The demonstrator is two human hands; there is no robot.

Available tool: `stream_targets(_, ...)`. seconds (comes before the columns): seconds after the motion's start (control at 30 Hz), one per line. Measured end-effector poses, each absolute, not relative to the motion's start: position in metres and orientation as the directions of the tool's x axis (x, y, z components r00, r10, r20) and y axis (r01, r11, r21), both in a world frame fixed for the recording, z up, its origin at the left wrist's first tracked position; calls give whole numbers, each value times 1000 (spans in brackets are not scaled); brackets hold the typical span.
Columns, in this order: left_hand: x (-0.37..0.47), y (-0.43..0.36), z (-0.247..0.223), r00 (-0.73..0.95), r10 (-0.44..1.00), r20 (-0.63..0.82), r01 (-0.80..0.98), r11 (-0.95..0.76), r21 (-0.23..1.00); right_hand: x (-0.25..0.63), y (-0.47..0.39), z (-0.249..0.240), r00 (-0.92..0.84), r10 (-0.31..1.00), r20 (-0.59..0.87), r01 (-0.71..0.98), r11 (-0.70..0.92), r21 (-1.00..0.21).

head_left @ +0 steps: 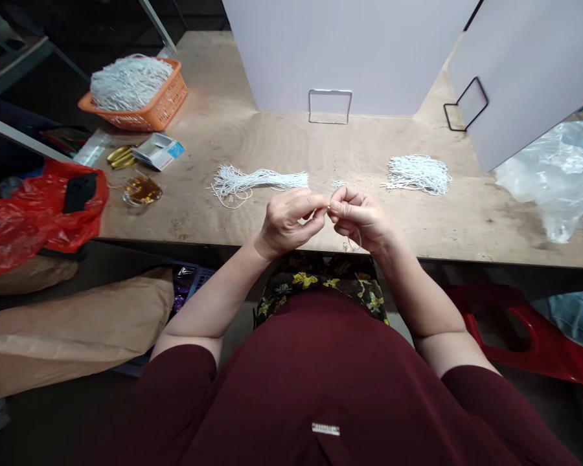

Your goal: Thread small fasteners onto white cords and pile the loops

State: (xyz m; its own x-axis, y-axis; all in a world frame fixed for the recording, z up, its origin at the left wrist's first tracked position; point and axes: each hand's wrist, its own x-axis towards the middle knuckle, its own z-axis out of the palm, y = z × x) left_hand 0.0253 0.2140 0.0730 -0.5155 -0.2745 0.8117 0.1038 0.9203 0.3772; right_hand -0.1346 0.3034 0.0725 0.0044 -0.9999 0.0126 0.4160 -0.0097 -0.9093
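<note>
Above the table's front edge my left hand [291, 222] and my right hand [357, 217] meet fingertip to fingertip. Both are closed in a pinch on a thin white string [354, 244], whose loop hangs below the right hand. Something tiny shows between the fingertips, too small to name. Just beyond the left hand lies a bundle of white strings [267, 179], its loose ends fanned to the left. A second bundle of white strings [416, 175] rests to the right of my right hand. Small white bits [340, 184] lie between the bundles.
At the back left an orange basket [168, 103] holds a heap of white strings. Near it are a small box [158, 151], yellow-handled snips [121, 157] and a glass dish [142, 190]. Red plastic [43, 207] lies far left, clear plastic bags [554, 175] right. White boards [354, 58] stand behind.
</note>
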Motion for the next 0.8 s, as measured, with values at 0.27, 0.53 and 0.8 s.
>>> stream_targets(0.27, 22, 232, 73, -482, -691, 539, 83, 577, 813, -118, 312, 64, -377, -874, 306, -36, -316, -948)
stream_targets(0.53, 24, 221, 79, -660, -702, 269, 108, 266, 958, -132, 304, 64, -154, -987, 40, 348, -92, -933)
stream_targets(0.8, 16, 239, 64, -413, -627, 661, -10, 728, 685, -124, 302, 60, -279, -959, 42, 343, -140, -929)
